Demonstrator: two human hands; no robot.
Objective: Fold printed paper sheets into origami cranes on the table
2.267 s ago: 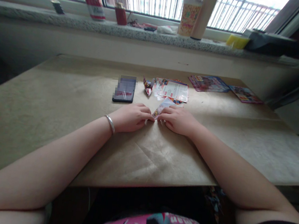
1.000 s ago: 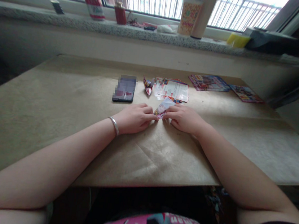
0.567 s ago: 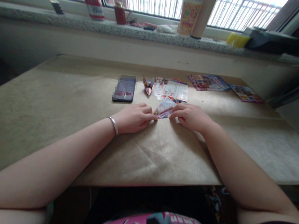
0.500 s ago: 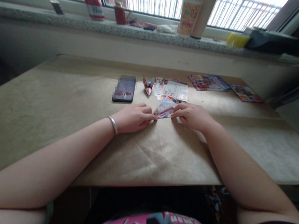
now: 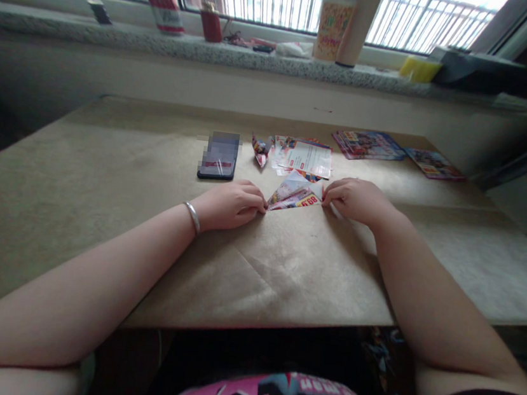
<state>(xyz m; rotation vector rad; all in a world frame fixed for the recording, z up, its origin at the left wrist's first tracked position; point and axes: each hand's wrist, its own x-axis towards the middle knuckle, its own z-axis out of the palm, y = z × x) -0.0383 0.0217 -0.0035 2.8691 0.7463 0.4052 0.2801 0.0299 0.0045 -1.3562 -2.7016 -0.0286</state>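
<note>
A folded piece of printed paper (image 5: 295, 193), roughly triangular with its long edge toward me, lies on the table between my hands. At its left corner, my left hand (image 5: 233, 205) pinches the tip between closed fingers; a silver bangle is on that wrist. My right hand (image 5: 356, 200) pinches the right corner, its fingers curled. Just beyond the paper is a pile of printed sheets (image 5: 307, 157). A small folded paper shape (image 5: 260, 150) stands left of that pile.
A phone (image 5: 219, 157) lies left of the folded shape. Stacked colourful leaflets (image 5: 368, 145) and another leaflet pile (image 5: 433, 164) lie at the back right. Along the stone windowsill (image 5: 242, 60) stand a red can (image 5: 163, 6), a patterned cup (image 5: 333, 26) and a yellow object (image 5: 419, 69).
My right hand has moved right to the paper's far corner, uncovering red printed digits on yellow. My left hand has shifted slightly left along with its corner.
</note>
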